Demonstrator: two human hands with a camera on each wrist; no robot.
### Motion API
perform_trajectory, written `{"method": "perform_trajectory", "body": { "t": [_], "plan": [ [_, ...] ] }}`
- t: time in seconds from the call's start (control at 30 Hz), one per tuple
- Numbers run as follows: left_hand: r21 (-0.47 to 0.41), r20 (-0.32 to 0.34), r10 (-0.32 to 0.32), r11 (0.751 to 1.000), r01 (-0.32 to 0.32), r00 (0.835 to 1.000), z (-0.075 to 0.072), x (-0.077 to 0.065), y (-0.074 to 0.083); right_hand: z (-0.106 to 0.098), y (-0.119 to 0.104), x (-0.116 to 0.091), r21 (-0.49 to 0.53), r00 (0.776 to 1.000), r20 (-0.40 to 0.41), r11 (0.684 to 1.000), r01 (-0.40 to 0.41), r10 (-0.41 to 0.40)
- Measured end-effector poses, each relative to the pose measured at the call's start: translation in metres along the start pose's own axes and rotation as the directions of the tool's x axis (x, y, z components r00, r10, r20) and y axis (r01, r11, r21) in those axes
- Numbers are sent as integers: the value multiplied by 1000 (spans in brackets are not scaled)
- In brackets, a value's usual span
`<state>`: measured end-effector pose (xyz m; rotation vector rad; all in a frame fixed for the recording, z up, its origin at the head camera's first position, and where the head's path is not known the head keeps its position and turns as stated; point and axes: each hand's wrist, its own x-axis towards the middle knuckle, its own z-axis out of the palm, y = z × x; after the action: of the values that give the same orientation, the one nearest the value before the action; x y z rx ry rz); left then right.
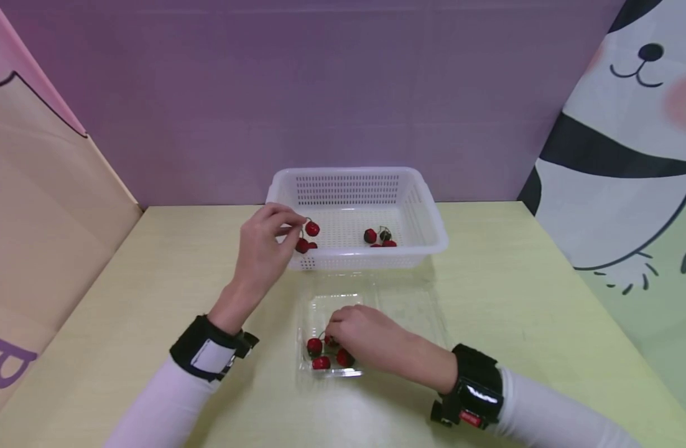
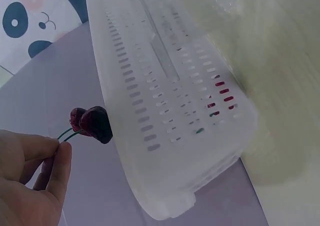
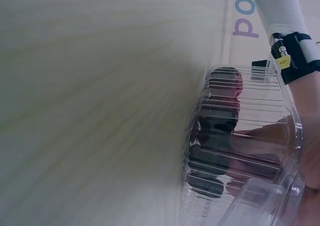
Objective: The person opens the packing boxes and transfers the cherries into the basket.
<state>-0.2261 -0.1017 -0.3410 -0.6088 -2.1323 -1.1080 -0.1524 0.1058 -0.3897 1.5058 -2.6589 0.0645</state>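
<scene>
My left hand (image 1: 267,239) is over the left end of a white slotted plastic basket (image 1: 432,239), pinching thin green stems between thumb and fingers. In the left wrist view, two dark red cherries (image 2: 95,123) hang from those stems by the rim. My right hand (image 1: 370,336) reaches down into a clear plastic clamshell box (image 1: 303,317) holding several cherries (image 1: 321,363). Through the box's ribbed wall, the right wrist view shows its fingers (image 3: 255,168) beside the fruit. Its fingertips are partly hidden, so whether they grip a cherry cannot be told.
More cherries (image 1: 370,236) lie at the right side of the basket, partly behind its front rim. The box's clear lid (image 1: 410,305) spreads to the right on the pale wooden table (image 1: 522,336). A purple wall panel (image 1: 343,93) stands behind the basket.
</scene>
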Motion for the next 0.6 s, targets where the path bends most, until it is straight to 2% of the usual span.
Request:
{"method": "perform_trajectory", "body": {
  "t": [0.2,0.33,0.6],
  "plan": [
    [12,-18,-22,1000,22,1000,-1,0,-7,1,0,-1,-3,999,-45,1000,13,-13],
    [9,-22,-32,999,32,999,0,-1,-10,1,1,-2,37,997,-79,999,7,-5],
    [16,-16,-56,998,57,998,2,-1,-14,0,2,-3,94,996,-83,995,-25,33]
  ]
}}
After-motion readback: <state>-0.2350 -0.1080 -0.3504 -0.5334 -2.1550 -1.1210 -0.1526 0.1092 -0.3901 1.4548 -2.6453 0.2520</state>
